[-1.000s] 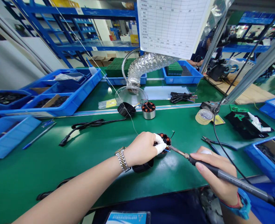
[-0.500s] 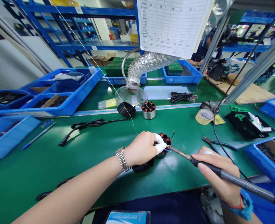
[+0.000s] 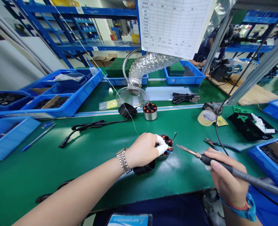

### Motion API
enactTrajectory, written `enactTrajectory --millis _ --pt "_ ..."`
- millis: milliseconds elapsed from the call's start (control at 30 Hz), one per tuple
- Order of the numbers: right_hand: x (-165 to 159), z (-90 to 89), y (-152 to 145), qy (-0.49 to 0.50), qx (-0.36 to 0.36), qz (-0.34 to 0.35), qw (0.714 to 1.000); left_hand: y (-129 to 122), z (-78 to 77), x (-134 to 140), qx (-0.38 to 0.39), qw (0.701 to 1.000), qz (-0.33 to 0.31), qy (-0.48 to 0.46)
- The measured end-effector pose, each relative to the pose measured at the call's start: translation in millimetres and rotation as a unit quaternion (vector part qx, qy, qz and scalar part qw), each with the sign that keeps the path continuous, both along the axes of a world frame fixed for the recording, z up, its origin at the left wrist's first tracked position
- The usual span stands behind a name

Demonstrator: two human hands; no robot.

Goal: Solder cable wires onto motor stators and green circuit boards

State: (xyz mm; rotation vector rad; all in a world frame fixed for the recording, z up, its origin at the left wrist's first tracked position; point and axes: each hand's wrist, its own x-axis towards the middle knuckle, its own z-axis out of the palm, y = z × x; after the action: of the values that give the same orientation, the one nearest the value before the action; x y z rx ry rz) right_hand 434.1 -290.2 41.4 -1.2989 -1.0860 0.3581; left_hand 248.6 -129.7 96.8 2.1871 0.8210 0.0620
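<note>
Stator (image 3: 166, 142): I see it on the green mat (image 3: 101, 157), near centre, copper windings up, seated on a black holder (image 3: 144, 169).
Left hand (image 3: 144, 150): I see it closed around the near left side of the stator; a white-capped fingertip (image 3: 161, 147) presses on its rim. A thin wire (image 3: 120, 98) runs up and away from this hand.
Right hand (image 3: 226, 179): I see it wrapped around the soldering iron (image 3: 226, 168) in a pen grip, fingers closed on the handle.
Iron tip (image 3: 179, 146): just beside the stator on its right, not touching it.
Pliers (image 3: 220, 145): flat on the mat, beyond the right hand.
Second stator (image 3: 150, 111): upright, farther back, beside a black ring (image 3: 127, 110).
Fume duct (image 3: 150, 64): silver hose, its clear hood behind the second stator.
Tape roll (image 3: 206, 117): right of centre, well apart from the hands.
Blue bins (image 3: 58, 94): along the left edge, holding dark parts.
Co-worker (image 3: 203, 51): a person in dark blue at the far bench.
</note>
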Motion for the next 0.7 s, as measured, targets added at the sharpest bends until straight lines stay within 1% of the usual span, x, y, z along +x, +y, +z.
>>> enactTrajectory --millis 33,100,167,233,433,567,700 --pt "1.3 -1.9 0.7 0.037 -0.006 -0.006 0.999 -0.1 0.0 0.0 -0.002 1.000 0.000 -0.002" --pt "4.0 -3.8 3.4 0.137 -0.009 0.004 0.991 -0.3 -0.1 0.1 -0.006 1.000 0.002 -0.003" --pt "6.4 -3.0 7.3 0.238 -0.005 0.036 0.971 -0.5 -0.3 0.5 -0.010 1.000 0.004 -0.001" --pt "8.2 -0.2 11.3 0.299 -0.002 0.060 0.952 -0.7 -0.4 0.8 -0.007 1.000 0.007 0.001" --pt "10.0 9.0 17.1 0.372 -0.018 0.083 0.924 -1.0 -1.1 0.3 0.004 1.000 0.006 -0.007" --pt "11.6 10.6 18.0 0.386 -0.028 0.100 0.916 -1.4 -0.5 0.6 0.002 1.000 0.012 -0.003" --pt "13.2 11.2 19.2 0.405 -0.043 0.097 0.908 -1.6 1.0 1.3 0.007 1.000 0.012 -0.001"
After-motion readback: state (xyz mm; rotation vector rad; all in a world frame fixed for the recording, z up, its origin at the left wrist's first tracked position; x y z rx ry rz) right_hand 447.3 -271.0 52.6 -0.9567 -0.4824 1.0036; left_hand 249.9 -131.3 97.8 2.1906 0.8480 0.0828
